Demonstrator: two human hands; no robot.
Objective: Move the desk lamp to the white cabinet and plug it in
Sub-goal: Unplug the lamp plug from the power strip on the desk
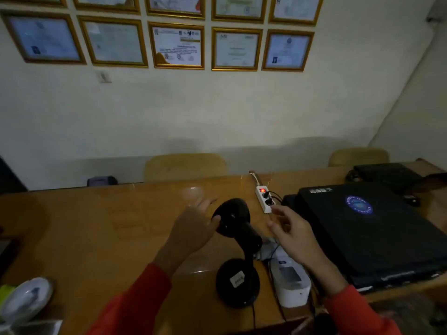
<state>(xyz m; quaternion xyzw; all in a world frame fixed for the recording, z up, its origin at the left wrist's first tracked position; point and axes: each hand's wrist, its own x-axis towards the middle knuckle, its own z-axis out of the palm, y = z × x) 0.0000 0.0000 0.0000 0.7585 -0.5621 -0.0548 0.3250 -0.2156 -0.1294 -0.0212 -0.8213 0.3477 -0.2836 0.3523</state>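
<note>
Flanking the black desk lamp [235, 240] at center frame, the left hand [193, 228] touches its shade with fingers apart while the right hand [294, 234] hovers open-fingered near the white power strip [263, 199] on the wooden surface [108, 226].

The top row of framed certificates [175, 7] is cut off by the upper edge, and their print is too small to read. The left hand [193, 228] hides part of the desk lamp [235, 228] head (contact cannot be told). Both hands are motion-blurred. A white dish [26, 298] at near left runs off the edge. The lamp's cord [253, 317] leaves the bottom edge.
</note>
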